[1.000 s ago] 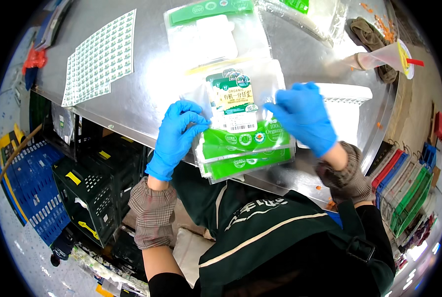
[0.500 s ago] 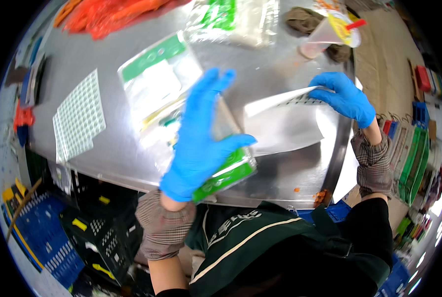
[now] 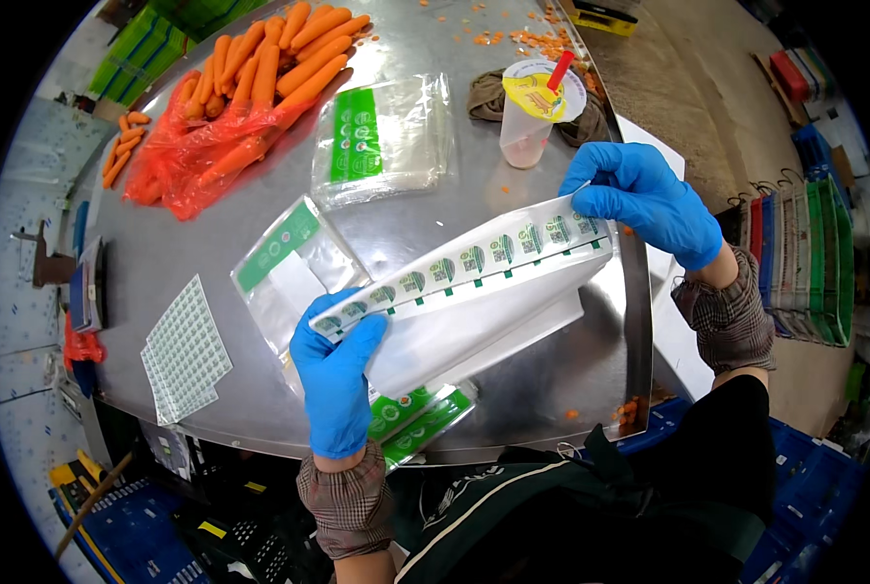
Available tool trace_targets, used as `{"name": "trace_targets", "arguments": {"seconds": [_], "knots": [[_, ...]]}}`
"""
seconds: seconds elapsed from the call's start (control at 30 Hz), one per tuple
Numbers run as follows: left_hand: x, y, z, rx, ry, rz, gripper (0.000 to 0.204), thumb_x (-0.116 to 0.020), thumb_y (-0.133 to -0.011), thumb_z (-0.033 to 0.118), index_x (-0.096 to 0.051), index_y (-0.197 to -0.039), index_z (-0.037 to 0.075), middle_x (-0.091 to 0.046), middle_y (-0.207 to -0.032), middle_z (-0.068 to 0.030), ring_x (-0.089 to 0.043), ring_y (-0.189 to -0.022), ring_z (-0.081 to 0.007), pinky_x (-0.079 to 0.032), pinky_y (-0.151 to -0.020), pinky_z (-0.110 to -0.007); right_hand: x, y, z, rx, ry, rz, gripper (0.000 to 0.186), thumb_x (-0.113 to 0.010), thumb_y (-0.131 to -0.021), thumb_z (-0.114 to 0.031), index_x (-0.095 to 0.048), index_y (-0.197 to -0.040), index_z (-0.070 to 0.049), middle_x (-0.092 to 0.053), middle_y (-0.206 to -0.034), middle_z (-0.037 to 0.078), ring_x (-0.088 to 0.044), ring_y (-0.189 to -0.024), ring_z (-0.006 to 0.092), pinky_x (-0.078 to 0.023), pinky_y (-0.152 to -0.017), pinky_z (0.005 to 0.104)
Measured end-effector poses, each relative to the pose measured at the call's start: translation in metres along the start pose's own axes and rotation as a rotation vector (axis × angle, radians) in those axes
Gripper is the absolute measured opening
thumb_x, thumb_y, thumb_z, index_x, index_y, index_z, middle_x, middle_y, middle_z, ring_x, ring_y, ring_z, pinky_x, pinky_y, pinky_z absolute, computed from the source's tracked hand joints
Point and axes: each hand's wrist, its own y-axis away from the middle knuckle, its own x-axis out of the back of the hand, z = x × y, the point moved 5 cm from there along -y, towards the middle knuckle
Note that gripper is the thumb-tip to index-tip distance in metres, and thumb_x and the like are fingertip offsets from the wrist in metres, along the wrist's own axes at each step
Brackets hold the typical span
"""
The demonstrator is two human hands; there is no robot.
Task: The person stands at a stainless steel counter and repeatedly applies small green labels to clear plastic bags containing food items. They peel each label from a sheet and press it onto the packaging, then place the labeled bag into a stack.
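At the far left, a sheet of small stickers [image 3: 185,348] is seen lying flat on the metal table [image 3: 425,209], near its left edge. Further back, a pile of carrots [image 3: 259,73] is spread over a red plastic bag [image 3: 177,170]. A clear bag with a green band [image 3: 284,268] is laid nearer the middle, and a stack of similar clear bags [image 3: 384,136] is set behind it, beside the carrots.

The left hand [image 3: 337,375], in a blue glove, is closed around the near end of a long clear bag [image 3: 459,292]; the thumb is pressed over the printed top strip and the fingers are curled beneath. The bag is held stretched above the table, slanting up from the left hand to the right, with a row of round green marks along its upper edge. Under it, at the near edge of the table, green-printed bags [image 3: 420,419] are partly hidden.

A plastic cup with a yellow lid and a red straw [image 3: 537,107] is stood at the back, touching a brown cloth [image 3: 498,92]. The right hand [image 3: 644,195], also gloved in blue, is pinched shut on the far end of the long bag, just in front of the cup
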Motion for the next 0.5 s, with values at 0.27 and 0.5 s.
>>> {"name": "trace_targets", "arguments": {"seconds": [0.27,0.5], "knots": [[0.027,0.030,0.017,-0.112,-0.015,0.127,0.022,-0.070,-0.080,0.000,-0.065,-0.101,-0.001,-0.068,-0.092,-0.0046,-0.062,-0.083,-0.0124,-0.050,-0.079,-0.026,-0.024,-0.009,-0.020,0.218,-0.036,0.110,0.015,-0.063,-0.093,-0.018,-0.064,-0.096,-0.003,-0.060,-0.080,0.000,-0.055,-0.073,0.0074,-0.047,-0.067,0.0231],[0.054,0.042,0.021,-0.168,0.005,0.160,0.024,-0.070,-0.084,0.007,-0.063,-0.107,0.003,-0.066,-0.100,-0.0038,-0.061,-0.087,-0.0124,-0.049,-0.083,-0.029,-0.050,-0.019,-0.030,0.188,0.007,-0.054,0.017,-0.067,-0.090,-0.018,-0.063,-0.099,-0.004,-0.064,-0.081,0.002,-0.063,-0.083,0.0082,-0.051,-0.073,0.0225]]}}
